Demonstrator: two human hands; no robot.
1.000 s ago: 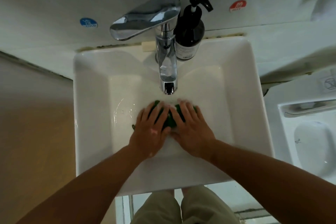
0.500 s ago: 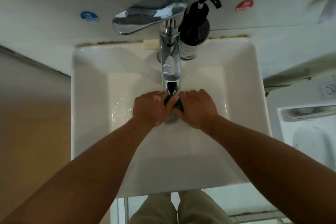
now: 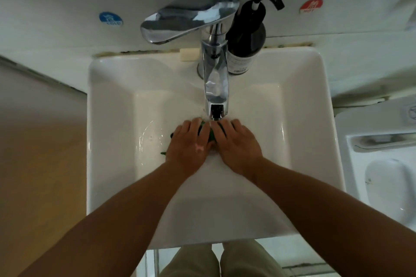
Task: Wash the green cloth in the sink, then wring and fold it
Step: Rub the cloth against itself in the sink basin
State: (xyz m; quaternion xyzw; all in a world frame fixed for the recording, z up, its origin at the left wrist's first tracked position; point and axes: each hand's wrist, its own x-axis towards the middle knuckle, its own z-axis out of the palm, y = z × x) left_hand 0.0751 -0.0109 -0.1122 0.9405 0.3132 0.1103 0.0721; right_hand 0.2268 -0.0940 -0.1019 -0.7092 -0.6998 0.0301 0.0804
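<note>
— Where is the cloth (image 3: 210, 136)?
— On the sink (image 3: 108, 132) floor, just under the tap (image 3: 216, 87) and nearly hidden. Our left hand (image 3: 188, 145) and right hand (image 3: 237, 146) lie side by side on it, fingers stretched out, pressing down.
— So we scrub: palms flat, rubbing it back and forth beneath the spout, I'd say.
— Half a second ago we had it bunched in curled fingers; now both hands are flat.
</note>
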